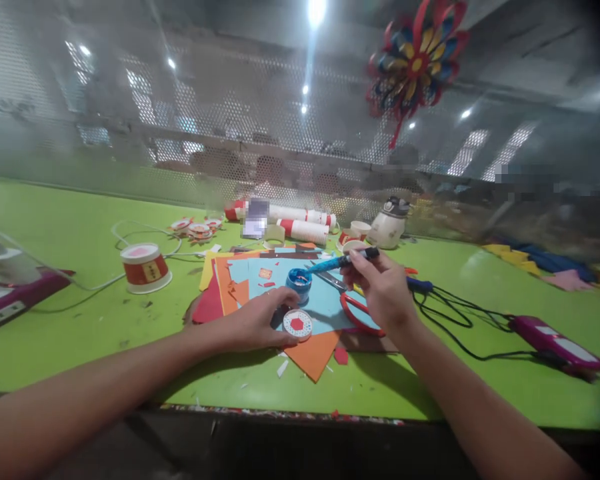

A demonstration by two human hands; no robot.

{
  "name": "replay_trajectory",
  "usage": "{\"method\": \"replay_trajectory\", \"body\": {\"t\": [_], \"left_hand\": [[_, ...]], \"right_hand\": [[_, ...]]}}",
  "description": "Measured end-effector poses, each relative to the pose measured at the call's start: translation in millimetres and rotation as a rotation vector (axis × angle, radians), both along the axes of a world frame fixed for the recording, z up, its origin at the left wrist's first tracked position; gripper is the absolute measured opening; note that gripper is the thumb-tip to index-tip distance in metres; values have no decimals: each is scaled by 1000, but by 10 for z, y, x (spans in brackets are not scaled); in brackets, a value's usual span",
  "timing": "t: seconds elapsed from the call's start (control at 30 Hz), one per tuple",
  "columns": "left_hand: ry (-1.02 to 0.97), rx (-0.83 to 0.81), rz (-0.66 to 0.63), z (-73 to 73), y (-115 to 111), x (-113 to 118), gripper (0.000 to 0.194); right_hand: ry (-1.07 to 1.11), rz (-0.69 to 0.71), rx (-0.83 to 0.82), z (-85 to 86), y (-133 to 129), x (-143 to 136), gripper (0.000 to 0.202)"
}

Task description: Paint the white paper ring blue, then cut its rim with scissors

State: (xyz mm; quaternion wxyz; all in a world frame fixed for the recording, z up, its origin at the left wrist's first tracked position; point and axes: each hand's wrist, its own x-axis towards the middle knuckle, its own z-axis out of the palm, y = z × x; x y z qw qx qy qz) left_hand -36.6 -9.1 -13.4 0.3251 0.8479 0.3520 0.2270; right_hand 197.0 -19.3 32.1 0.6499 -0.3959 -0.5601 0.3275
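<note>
My right hand [383,290] is closed round a blue paintbrush [333,264] with a dark handle end. Its tip is at the mouth of a small jar of blue paint [299,283]. Between the thumb and fingers of my left hand [257,319] sits a round white disc [298,325], with a red hexagon in its middle and blue dots around it. My left fingertips are close to the jar's side; whether they touch it I cannot tell. Under both lie sheets of light blue paper [325,313] and orange paper [314,360]. Red-handled scissors [363,315] lie by my right hand.
A red-and-white paper cup [147,268] stands upside down at left. Power strips [557,343] with cables lie on the green table [95,333]. Behind the papers are white-and-red tubes [303,231], a tape roll [274,236], small paper discs [199,231] and a white jug [389,225].
</note>
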Motion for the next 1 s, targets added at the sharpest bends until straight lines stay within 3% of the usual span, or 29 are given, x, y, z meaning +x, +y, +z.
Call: {"method": "replay_trajectory", "body": {"t": [0.37, 0.57, 0.8, 1.0], "left_hand": [[-10, -55, 24, 31, -45, 8, 59], [-87, -88, 23, 85, -8, -30, 43], [-343, -120, 234, -54, 180, -50, 27], [-351, -89, 304, -46, 235, -55, 27]], "right_hand": [[-70, 29, -77, -22, -1, 20, 34], [-131, -16, -128, 14, -12, -77, 37], [-171, -74, -168, -24, 114, -103, 48], [-290, -59, -235, -35, 267, -105, 43]]}}
